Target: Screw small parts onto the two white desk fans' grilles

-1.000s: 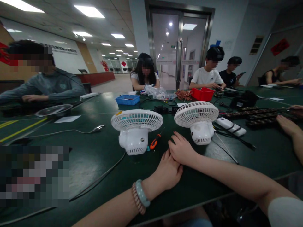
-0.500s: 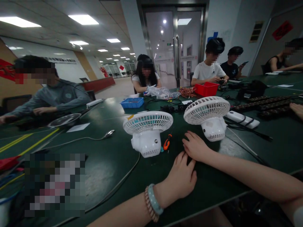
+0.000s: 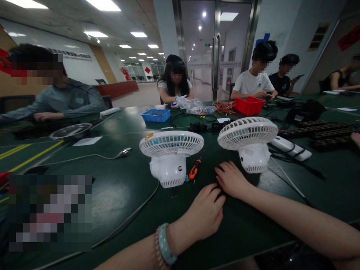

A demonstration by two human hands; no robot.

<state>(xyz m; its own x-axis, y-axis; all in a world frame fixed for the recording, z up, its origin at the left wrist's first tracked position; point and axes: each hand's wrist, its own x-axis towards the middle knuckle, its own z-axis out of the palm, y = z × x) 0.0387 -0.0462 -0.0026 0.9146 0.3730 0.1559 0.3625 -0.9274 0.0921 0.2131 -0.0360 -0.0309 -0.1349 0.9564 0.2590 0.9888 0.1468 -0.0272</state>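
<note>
The left hand lies flat on the green surface, palm down, fingers loose and a bit spread, holding nothing. A bead bracelet and a pale bangle sit on its wrist. The right hand also rests palm down with its fingers spread, and its grip is empty too. The left fingertips touch the side of the right hand.

Just past the hands lies a small orange screwdriver, near both hands but not touched. It sits between two white fans. The left fan stands just left of the screwdriver, its round grille tipped up. The right fan stands just behind the right hand, tipped up the same way.

Farther back are a blue tray, a red bin and a white power strip. A grey cable runs over the surface on the left. Other people sit around the far sides.
</note>
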